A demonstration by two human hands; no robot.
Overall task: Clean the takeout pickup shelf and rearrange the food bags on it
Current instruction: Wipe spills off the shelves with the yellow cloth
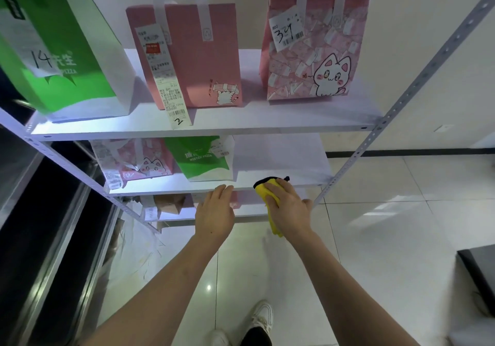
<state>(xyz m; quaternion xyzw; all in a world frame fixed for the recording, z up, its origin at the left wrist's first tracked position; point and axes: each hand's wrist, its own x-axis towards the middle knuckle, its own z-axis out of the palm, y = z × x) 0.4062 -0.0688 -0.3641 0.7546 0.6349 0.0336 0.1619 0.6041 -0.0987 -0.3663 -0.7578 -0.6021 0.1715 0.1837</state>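
A white metal shelf unit fills the view. Its upper board [241,124] carries a green and white bag marked 14 [61,51], a plain pink bag with a long receipt [187,56] and a pink cat bag marked 34 [316,48]. On the middle board [281,158] stand a pink cat bag [139,163] and a green pizza bag [203,158]. My right hand [286,206] presses a yellow cloth [263,189] against the front edge of the middle board. My left hand [217,209] rests with straight fingers on that same edge, just below the green pizza bag.
The lowest board holds a brown paper bag [168,203] and more pink packaging. A perforated grey upright [401,99] runs diagonally at the right. A glass-fronted dark counter [40,211] stands to the left. A dark box [479,273] sits on the tiled floor at the right.
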